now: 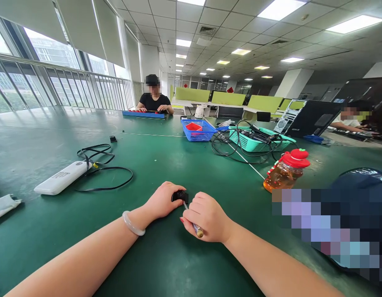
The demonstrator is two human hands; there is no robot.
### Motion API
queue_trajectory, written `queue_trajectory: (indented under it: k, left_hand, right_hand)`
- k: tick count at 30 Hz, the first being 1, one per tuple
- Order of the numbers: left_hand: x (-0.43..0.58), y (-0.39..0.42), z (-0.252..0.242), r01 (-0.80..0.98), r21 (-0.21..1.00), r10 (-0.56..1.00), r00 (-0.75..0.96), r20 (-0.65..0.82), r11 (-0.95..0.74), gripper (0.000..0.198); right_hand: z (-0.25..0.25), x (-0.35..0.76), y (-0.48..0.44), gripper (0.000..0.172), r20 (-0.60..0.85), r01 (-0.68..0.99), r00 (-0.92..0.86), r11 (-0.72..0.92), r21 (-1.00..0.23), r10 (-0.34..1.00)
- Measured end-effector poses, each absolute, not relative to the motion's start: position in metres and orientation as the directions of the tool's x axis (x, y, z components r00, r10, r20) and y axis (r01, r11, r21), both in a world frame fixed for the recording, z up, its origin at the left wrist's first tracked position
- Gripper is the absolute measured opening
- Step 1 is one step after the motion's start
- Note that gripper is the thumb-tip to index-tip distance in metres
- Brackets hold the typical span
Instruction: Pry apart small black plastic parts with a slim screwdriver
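Note:
In the head view, my left hand, with a pale bangle on its wrist, grips a small black box-like part against the green table between thumb and fingers. My right hand is closed around a screwdriver with a thin metal shaft and a brownish handle end. Its shaft slants up and left, and the tip is at the black part's near edge. Whether the tip sits inside the part I cannot tell. Some of the black part is hidden by my left fingers.
Left lies a white power strip with a black cord. Ahead are a blue basket and a green basket of cables. A red-lidded bottle stands right, beside a dark bag. One person sits across the table.

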State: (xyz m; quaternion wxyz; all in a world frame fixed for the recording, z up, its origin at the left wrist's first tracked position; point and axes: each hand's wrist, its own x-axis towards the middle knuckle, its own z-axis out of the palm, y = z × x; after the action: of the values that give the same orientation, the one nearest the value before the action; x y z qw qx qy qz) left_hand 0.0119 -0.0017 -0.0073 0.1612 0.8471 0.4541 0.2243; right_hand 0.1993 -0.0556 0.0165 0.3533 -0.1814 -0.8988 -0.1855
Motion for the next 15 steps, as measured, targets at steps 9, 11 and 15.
queue_trajectory:
  k: [9,11,15]
  left_hand:
    - [0.011,0.000,-0.009,0.693,0.473,0.837,0.490,0.245,-0.544,0.038]
    - [0.011,0.000,-0.009,0.693,0.473,0.837,0.486,0.251,-0.545,0.038]
    - [0.012,-0.002,-0.008,0.699,0.469,0.840,0.482,0.248,-0.540,0.037]
  right_hand:
    - [0.014,0.196,-0.058,0.032,0.652,0.458,-0.734,0.847,0.271,0.189]
    - [0.011,0.190,-0.062,0.033,0.617,0.452,-0.763,0.841,0.297,0.192]
    - [0.009,0.180,-0.069,0.032,0.530,0.455,-0.815,0.824,0.337,0.234]
